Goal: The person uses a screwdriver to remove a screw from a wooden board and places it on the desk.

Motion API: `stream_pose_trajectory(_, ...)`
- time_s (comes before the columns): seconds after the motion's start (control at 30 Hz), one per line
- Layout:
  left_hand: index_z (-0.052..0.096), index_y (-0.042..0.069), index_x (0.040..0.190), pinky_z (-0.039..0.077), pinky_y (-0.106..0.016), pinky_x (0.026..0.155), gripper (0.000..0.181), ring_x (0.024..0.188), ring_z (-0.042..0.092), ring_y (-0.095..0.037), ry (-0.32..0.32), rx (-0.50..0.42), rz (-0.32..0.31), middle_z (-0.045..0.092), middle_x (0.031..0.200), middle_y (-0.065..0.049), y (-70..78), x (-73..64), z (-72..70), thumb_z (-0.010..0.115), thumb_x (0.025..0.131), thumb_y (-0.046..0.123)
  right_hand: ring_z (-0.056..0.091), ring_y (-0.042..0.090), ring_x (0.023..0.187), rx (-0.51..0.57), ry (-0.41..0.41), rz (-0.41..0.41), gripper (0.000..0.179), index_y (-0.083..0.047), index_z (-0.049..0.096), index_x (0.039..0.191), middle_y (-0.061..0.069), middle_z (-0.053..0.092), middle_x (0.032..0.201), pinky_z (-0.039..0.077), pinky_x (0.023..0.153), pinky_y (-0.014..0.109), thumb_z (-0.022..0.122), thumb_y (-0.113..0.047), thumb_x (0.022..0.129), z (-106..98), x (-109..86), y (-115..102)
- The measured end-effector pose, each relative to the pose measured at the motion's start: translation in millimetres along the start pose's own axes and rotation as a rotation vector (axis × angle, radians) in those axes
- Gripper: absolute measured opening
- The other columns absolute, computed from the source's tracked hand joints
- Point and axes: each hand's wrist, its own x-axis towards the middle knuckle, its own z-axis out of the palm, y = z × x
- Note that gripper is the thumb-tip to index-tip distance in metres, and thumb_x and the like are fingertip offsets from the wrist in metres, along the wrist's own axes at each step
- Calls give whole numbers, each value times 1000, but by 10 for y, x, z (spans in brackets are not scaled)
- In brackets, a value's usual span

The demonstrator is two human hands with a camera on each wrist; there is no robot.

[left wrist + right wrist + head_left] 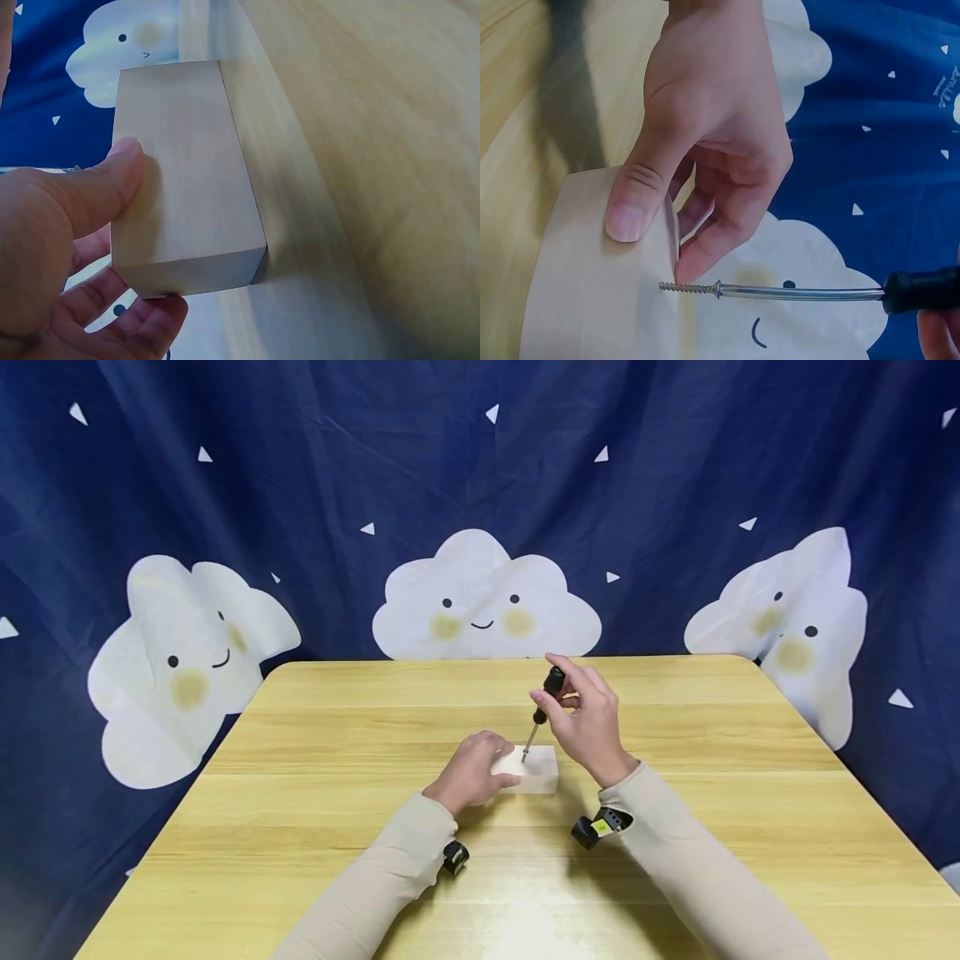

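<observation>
Wooden table, blue cloud-print curtain behind. Left hand grips pale block between thumb and fingers. Fingers of right hand pinch black-handled screwdriver, screw at its tip.

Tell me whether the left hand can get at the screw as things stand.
Probably yes: the left hand holds the pale block, with a fingertip close to the screw and nothing visible between them, though it would likely have to let the block go first.
</observation>
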Motion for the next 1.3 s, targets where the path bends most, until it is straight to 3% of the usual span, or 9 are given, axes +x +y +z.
stream_pose_trajectory(0.3,62,3,124,37,-43,108,50,122,50,-30,-5,6,-5,59,127,-11,8,15,-6,78,83,28,65,27,76,13,-31,-66,53,2,58,128,16,60,89,59,59,33,76,6,78,-15,0,24)
stream_pose_trajectory(0.53,63,3,123,37,-43,107,48,122,50,-30,1,-11,-3,60,126,-11,3,0,-6,78,84,27,64,23,71,-16,22,-63,52,1,64,120,15,58,87,58,57,24,85,-2,72,17,-27,27)
stream_pose_trajectory(0.7,63,3,123,37,-42,107,48,122,50,-30,4,-17,1,60,125,-11,-2,-4,-8,77,84,27,63,21,72,-33,12,-63,49,0,63,123,15,57,87,56,64,19,80,1,77,47,-20,-11)
stream_pose_trajectory(1.1,64,2,121,39,-42,106,48,119,52,-29,22,-26,10,61,124,-11,-16,-8,1,79,83,26,69,28,80,78,-78,-51,53,4,50,134,20,65,98,60,66,33,69,8,85,73,18,-42)
stream_pose_trajectory(1.3,64,2,120,40,-42,105,47,118,53,-30,22,-30,15,62,122,-12,-3,-8,-6,79,82,26,69,29,80,48,-59,-52,46,2,46,126,19,65,99,60,66,37,68,7,86,103,-16,-27)
